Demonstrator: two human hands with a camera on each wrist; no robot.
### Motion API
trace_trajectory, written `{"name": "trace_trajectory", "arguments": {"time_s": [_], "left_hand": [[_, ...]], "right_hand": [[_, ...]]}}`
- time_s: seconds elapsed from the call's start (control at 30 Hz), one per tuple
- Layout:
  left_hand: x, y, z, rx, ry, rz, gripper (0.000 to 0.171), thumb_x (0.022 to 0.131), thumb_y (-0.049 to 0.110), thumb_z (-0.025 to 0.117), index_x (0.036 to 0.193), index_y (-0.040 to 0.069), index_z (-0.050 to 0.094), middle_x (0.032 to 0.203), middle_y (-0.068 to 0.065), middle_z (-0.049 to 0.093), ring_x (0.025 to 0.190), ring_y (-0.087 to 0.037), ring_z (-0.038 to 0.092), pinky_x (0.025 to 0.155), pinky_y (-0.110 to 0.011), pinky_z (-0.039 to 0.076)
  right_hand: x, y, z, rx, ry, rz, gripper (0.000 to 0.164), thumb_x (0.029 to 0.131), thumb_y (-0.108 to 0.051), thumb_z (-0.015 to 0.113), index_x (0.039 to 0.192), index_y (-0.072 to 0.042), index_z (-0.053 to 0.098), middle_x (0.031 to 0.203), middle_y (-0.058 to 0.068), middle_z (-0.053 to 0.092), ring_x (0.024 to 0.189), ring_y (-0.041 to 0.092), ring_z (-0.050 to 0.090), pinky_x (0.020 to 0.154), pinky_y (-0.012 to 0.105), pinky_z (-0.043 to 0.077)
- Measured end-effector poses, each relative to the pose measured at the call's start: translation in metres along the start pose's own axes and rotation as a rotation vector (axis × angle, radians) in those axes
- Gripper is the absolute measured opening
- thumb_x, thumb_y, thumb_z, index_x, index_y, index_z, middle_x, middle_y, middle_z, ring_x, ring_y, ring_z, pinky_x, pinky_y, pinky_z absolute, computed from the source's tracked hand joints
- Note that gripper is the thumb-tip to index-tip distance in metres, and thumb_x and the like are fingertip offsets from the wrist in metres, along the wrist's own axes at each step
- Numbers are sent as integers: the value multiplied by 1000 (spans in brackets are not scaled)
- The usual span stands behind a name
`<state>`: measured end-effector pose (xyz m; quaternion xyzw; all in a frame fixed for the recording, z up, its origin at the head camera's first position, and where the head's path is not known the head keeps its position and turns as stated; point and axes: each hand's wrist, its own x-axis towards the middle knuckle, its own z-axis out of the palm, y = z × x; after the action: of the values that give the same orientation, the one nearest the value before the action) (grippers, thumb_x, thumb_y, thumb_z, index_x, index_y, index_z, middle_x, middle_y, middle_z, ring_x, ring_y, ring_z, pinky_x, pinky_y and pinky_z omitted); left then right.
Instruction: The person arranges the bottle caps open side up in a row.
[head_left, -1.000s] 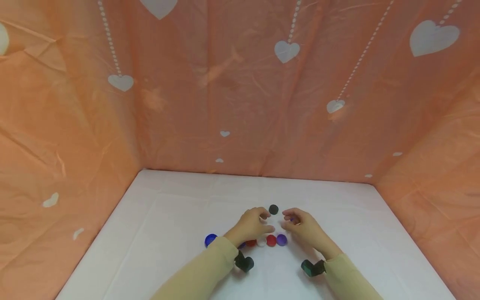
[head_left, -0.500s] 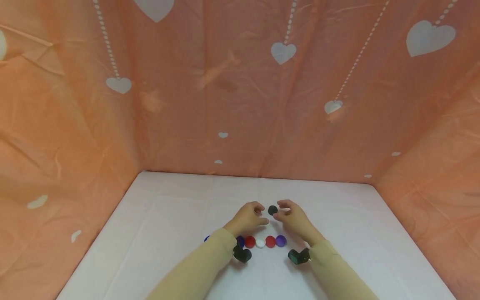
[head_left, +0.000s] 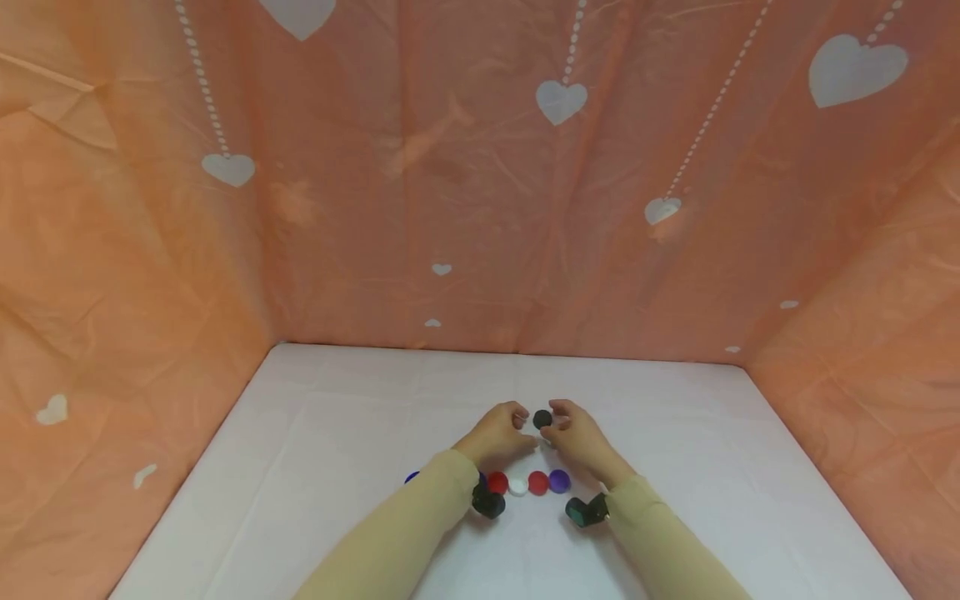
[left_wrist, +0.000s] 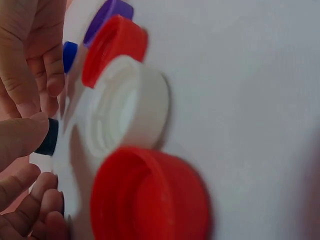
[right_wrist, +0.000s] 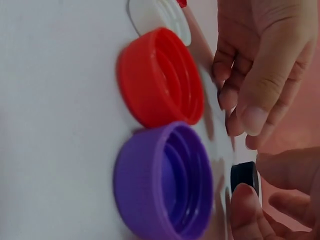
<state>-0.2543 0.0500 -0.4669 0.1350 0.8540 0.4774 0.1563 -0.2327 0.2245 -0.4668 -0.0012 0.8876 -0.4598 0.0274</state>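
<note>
A black bottle cap (head_left: 542,419) lies on the white table between my two hands. My right hand (head_left: 583,442) is just beside it, its thumb and fingers bent loosely on either side of the cap (right_wrist: 244,175). Whether they touch it is hard to tell. On the other side, my left hand (head_left: 493,435) has its thumb apart from loosely curved fingers, with nothing held. Nearer me runs a row of caps: a red cap (head_left: 497,482), a white cap (head_left: 518,486), another red cap (head_left: 537,482) and a purple cap (head_left: 558,481). They lie hollow side up.
Dark wrist cameras (head_left: 585,510) hang below both wrists. A blue cap (head_left: 412,477) is partly covered by the left sleeve (head_left: 405,525). Another blue cap (left_wrist: 70,56) shows beyond the right hand in the left wrist view. Orange cloth (head_left: 487,208) with pale hearts encloses the table.
My right hand has moved left and slightly away from me, up to the black cap. The left hand has shifted only a little. The caps look unmoved.
</note>
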Motion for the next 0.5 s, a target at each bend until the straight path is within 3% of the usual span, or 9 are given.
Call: {"name": "trace_trajectory", "arguments": {"time_s": [0.2, 0.5], "left_hand": [[2, -4, -2, 21, -1, -21, 41, 81, 18, 78, 116, 6, 60, 101, -6, 61, 95, -22, 58, 91, -42, 46], [6, -7, 1, 53, 7, -5, 25, 81, 11, 77, 101, 6, 62, 88, -3, 58, 84, -19, 55, 82, -38, 47]], "right_hand": [[0, 1, 5, -2, -43, 19, 51, 89, -9, 68, 135, 0, 49, 127, 19, 57, 100, 27, 61, 76, 36, 54], [0, 0, 9, -4, -76, -44, 40, 87, -5, 67, 125, 2, 57, 112, 12, 64, 98, 26, 63, 77, 36, 53]]}}
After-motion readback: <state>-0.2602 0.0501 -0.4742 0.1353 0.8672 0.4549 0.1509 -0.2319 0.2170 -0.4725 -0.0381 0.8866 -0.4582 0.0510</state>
